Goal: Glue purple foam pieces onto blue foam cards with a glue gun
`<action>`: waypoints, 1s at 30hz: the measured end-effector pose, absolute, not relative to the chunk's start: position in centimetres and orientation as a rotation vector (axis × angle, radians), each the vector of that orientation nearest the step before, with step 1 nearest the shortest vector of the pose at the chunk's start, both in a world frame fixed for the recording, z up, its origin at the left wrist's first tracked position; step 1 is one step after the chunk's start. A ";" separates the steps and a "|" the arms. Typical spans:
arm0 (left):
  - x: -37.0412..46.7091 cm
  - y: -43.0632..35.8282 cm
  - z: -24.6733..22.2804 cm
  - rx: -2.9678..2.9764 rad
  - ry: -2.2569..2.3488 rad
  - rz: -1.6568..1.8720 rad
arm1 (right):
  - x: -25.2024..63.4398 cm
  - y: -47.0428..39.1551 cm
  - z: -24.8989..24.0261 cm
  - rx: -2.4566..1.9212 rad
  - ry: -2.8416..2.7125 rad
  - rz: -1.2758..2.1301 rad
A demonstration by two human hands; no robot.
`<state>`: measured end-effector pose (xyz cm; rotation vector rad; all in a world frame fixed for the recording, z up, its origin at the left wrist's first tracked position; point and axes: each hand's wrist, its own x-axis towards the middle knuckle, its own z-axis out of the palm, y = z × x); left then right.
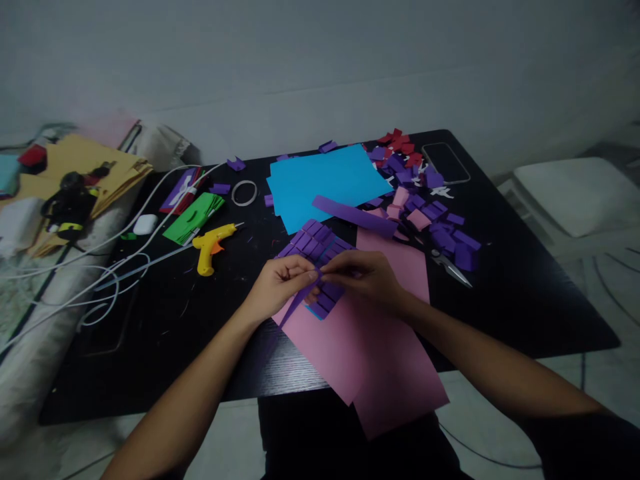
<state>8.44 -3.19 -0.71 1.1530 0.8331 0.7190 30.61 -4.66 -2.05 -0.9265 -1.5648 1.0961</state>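
Your left hand (283, 285) and right hand (369, 277) met at the fingertips, both pinching a narrow purple strip (293, 305) whose tail slanted down toward you. Behind your fingers sat a segmented purple panel (311, 235), overlapping pink sheets (400, 360) on the black table (520, 287); could not tell whether strip touched panel. Blue sheets (325, 175) lay beyond, a yellow glue gun (213, 247) to the left, scissors (455, 270) to the right.

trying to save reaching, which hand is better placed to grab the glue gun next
Left, probably: the yellow glue gun lies nearer the left hand than the right hand, though the left hand pinches a purple strip.
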 end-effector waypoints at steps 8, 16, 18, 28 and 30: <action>8.5 -3.0 -0.3 1.264 0.832 0.772 | 30.7 -4.7 -2.0 -0.962 -1.606 1.063; 8.6 -3.1 -0.4 1.223 0.850 0.749 | 30.7 -4.7 -2.1 -0.986 -1.617 1.022; 8.6 -3.1 -0.5 1.224 0.838 0.745 | 30.6 -4.7 -2.1 -0.981 -1.612 1.015; 8.5 -3.0 -0.7 1.224 0.834 0.730 | 30.6 -4.7 -2.2 -0.954 -1.616 1.021; 8.5 -3.0 -0.6 1.230 0.835 0.725 | 30.6 -4.7 -2.3 -0.946 -1.620 1.016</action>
